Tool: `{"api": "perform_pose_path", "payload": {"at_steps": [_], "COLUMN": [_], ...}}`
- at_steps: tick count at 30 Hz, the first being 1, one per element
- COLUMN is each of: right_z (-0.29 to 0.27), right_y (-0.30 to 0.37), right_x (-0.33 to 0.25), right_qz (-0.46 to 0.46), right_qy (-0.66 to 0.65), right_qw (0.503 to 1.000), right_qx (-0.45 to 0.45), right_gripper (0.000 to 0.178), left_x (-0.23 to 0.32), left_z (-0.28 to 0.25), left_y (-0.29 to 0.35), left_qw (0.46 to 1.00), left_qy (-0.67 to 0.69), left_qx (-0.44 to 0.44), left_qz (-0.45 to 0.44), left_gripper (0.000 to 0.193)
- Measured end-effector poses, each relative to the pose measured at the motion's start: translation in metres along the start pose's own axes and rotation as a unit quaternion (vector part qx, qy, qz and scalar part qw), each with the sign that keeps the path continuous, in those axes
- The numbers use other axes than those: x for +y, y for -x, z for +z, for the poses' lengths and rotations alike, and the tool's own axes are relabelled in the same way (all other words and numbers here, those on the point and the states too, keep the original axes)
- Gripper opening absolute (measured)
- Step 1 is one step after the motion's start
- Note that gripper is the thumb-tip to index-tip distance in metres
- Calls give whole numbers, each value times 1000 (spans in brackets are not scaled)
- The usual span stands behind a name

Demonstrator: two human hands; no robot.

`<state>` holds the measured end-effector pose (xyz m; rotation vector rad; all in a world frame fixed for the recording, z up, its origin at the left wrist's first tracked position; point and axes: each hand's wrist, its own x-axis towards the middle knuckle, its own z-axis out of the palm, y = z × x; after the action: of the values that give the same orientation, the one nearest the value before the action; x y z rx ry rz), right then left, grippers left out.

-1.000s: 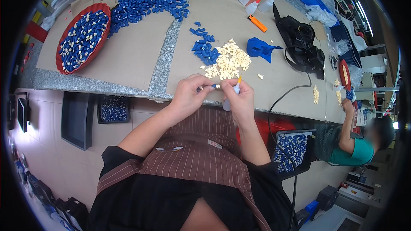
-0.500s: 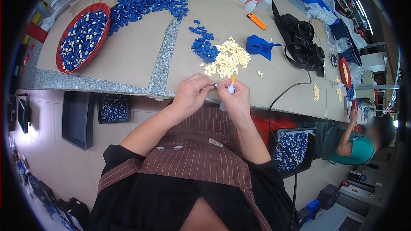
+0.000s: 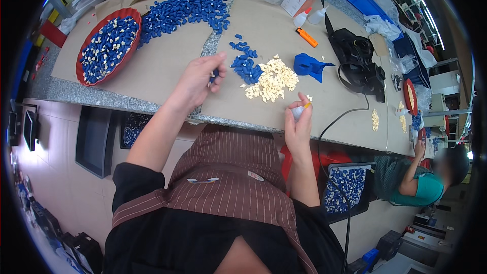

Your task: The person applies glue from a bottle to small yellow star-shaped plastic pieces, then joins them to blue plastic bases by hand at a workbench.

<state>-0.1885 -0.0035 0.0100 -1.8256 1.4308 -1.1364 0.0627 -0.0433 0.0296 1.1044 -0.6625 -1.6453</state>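
Observation:
My left hand is raised over the near edge of the table, its fingers curled round a small blue piece. Farther right, my right hand grips a small white squeeze bottle with a yellow tip. Between and beyond the hands lies a heap of cream-coloured bits. A small pile of blue curved pieces touches its left side. On the far left stands a red scalloped bowl filled with blue pieces that have cream bits among them.
A large spread of blue pieces covers the back left. Behind the heap lie a blue cloth, an orange cutter and a black strapped device with a cable. Below are grey trays; a person works at right.
My hands have parted. The left one has moved left and away from me with the blue piece; the right one has shifted right, still gripping the squeeze bottle.

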Motion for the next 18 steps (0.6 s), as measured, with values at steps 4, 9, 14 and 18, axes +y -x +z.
{"api": "perform_pose_path", "payload": {"at_steps": [4,9,14,18], "right_z": [-2,2,3,1], "right_y": [2,4,3,-6], "right_x": [10,17,23,6], "right_qz": [39,61,61,87], "right_qy": [-125,-223,-221,-266], "right_qw": [991,972,973,960], "right_qx": [7,33,31,17], "right_gripper": [40,44,38,34], "left_x": [-7,-3,2,-3], "left_z": [14,18,23,12], "left_y": [-20,-37,-51,-55], "left_qw": [824,685,742,817], "left_qy": [-460,-634,-615,-523], "left_qx": [13,-134,-125,-85], "left_qz": [330,334,237,226], "left_gripper": [15,19,21,22]}}
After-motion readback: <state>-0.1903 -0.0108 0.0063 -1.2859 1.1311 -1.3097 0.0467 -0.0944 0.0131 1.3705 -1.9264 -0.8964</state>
